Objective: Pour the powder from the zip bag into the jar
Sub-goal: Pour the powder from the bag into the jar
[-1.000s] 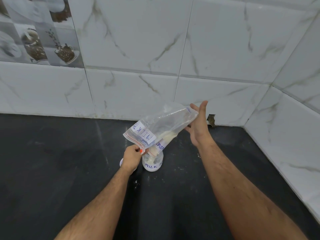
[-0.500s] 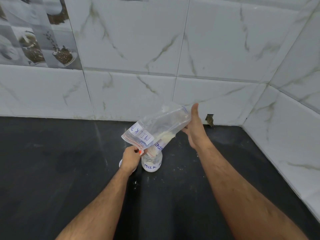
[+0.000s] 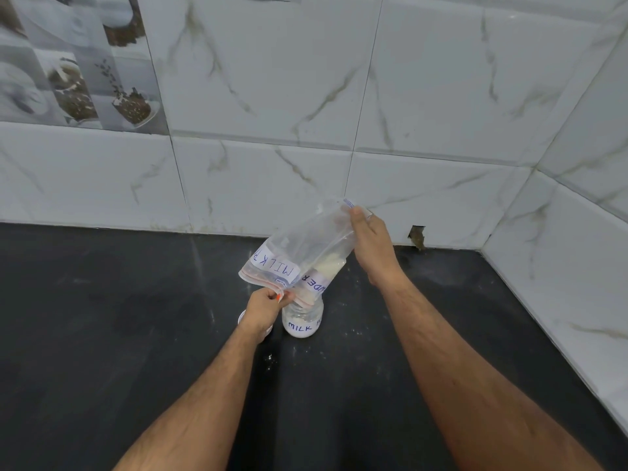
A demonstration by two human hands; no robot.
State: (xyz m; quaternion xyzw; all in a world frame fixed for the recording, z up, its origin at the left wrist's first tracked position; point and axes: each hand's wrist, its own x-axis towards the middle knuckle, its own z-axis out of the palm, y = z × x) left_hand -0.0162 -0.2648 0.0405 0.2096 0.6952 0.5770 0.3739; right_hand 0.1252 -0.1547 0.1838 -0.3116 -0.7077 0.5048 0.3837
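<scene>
While the white marble-look wall tiles (image 3: 306, 96) took up most of the view, a patch of printed picture tiles (image 3: 68, 62) could be seen up in the far left corner, and a chipped hole (image 3: 417, 236) was spotted low in the back wall, just right of the right hand. Below that, the black countertop (image 3: 102, 317) was laid out across the whole lower half, dusted with a few white specks near the jar.

The zip bag (image 3: 306, 246) was held tilted over the jar, raised end up at the right, mouth end down at the left. It was labelled by hand, upside down from this angle. A clump of pale powder (image 3: 331, 263) was lodged partway down inside the bag.

The right hand (image 3: 372, 243) was clamped on the upper corner of the bag, thumb pressed on the plastic. The left hand (image 3: 263, 311) was pinched shut on the lower zip edge, right beside the jar's mouth.

The jar (image 3: 303, 319) was stood upright on the counter under the bag's mouth, already holding some white powder, its rim mostly blocked by the bag. A bit of something small, round and white (image 3: 242, 316) was peeking out behind the left hand, too hidden to identify.
</scene>
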